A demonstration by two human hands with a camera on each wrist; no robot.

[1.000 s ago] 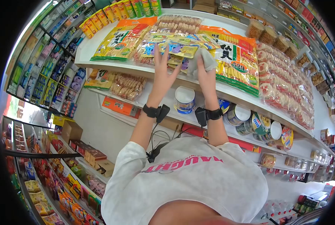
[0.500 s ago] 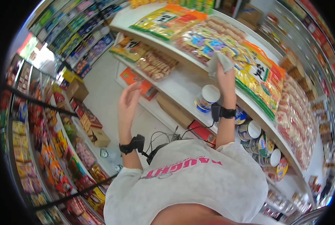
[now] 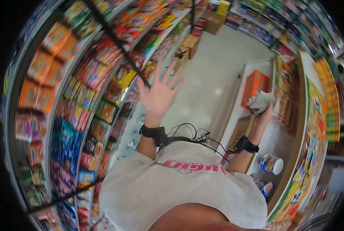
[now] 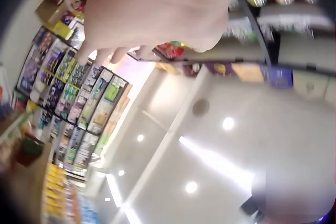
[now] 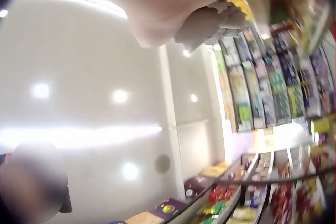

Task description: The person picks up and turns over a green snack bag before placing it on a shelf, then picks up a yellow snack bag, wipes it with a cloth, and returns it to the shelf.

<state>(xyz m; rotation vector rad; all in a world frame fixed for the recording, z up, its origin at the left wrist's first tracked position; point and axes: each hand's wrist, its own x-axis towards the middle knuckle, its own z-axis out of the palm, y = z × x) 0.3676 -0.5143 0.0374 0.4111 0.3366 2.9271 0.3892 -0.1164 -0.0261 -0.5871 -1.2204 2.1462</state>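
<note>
In the head view my left hand (image 3: 157,97) is held up over the aisle, fingers straight and spread, with nothing in it. It is nearest to the rack of snack bags on the left. My right hand (image 3: 263,120) grips a crumpled grey cloth (image 3: 262,101) beside the display counter's lower shelf. The cloth overlaps an orange box (image 3: 254,87) in this view. From the right wrist, the cloth (image 5: 207,28) pokes out past the hand (image 5: 163,3), which hides most of the fingers. The left wrist view shows the back of the left hand (image 4: 157,14).
A snack rack (image 3: 69,111) with dark rails runs along the left. On the right, the white counter (image 3: 303,73) bears yellow snack packs (image 3: 316,109), with a white-lidded tub (image 3: 271,164) on its lower shelf. Black cables (image 3: 195,133) lie in front of the body.
The view and body have turned left from the counter towards the snack rack. The left hand has left the packets on the counter and spread its fingers; the right hand still holds the cloth.
</note>
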